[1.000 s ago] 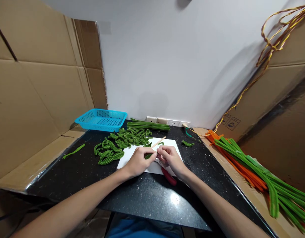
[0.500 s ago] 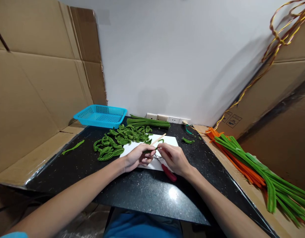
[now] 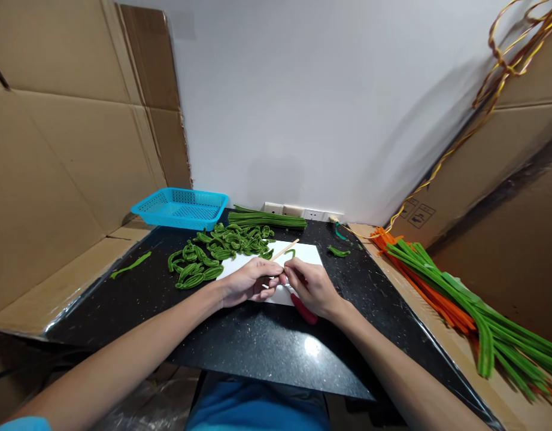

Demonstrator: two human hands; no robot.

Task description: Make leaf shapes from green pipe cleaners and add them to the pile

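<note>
My left hand (image 3: 253,281) is closed over the white sheet (image 3: 309,254), its thumb and fingers pinching a green pipe cleaner that is now mostly hidden. Fingertip to fingertip with it, my right hand (image 3: 311,286) pinches the same piece at its end. A thin wooden stick (image 3: 285,249) lies just beyond the fingers. Partly under my right hand is a pair of pliers (image 3: 304,310) with a red handle. A short bent green pipe cleaner (image 3: 291,252) rests on the sheet. Left of the sheet spreads a pile of leaf-shaped green pipe cleaner loops (image 3: 233,240).
A blue perforated basket (image 3: 181,209) stands at the back left. Behind the pile lies a bundle of green pipe cleaners (image 3: 267,220), before a power strip (image 3: 312,214). Orange stems (image 3: 431,302) and green stems (image 3: 464,293) lie on cardboard at right. Cardboard walls (image 3: 69,149) flank the black table (image 3: 240,353).
Both hands stay together, with small finger movements. The green piece seen in my left hand before is now mostly covered by the fingers. The view has shifted slightly.
</note>
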